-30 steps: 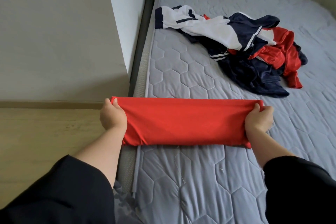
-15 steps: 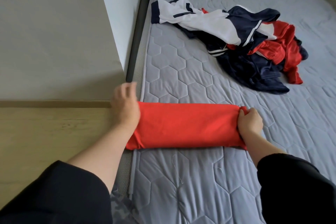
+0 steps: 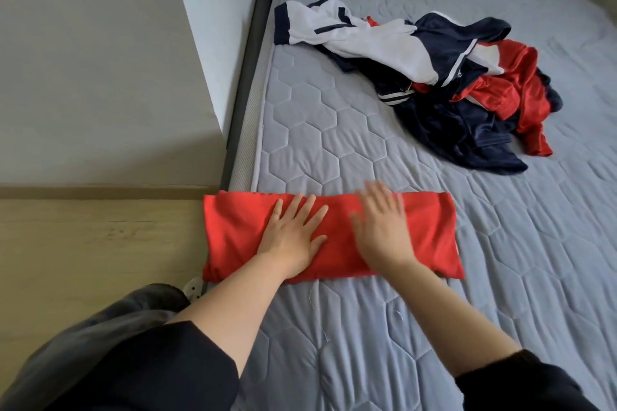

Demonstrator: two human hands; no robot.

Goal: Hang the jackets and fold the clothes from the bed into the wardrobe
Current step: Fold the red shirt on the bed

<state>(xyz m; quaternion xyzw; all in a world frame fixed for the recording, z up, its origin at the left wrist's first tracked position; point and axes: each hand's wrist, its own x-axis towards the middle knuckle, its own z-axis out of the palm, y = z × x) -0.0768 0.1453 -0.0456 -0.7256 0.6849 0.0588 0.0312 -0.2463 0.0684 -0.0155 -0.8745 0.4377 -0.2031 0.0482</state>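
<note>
A red garment [image 3: 233, 233], folded into a long band, lies across the near left edge of the grey quilted mattress [image 3: 334, 143]. My left hand [image 3: 293, 237] presses flat on its middle, fingers spread. My right hand [image 3: 380, 227] lies flat beside it on the cloth, fingers straight and blurred. Farther back on the bed sits a loose pile of clothes [image 3: 450, 83]: a white and navy jacket, dark navy pieces and a shiny red one.
A pale wall corner [image 3: 200, 60] stands left of the bed, with a light wooden floor [image 3: 83, 243] below it. The dark bed frame [image 3: 247, 77] runs along the mattress's left side. The wardrobe is out of view.
Both hands let go of the band's ends and moved inward onto its top, now lying flat. The red garment was laid down folded on the mattress edge.
</note>
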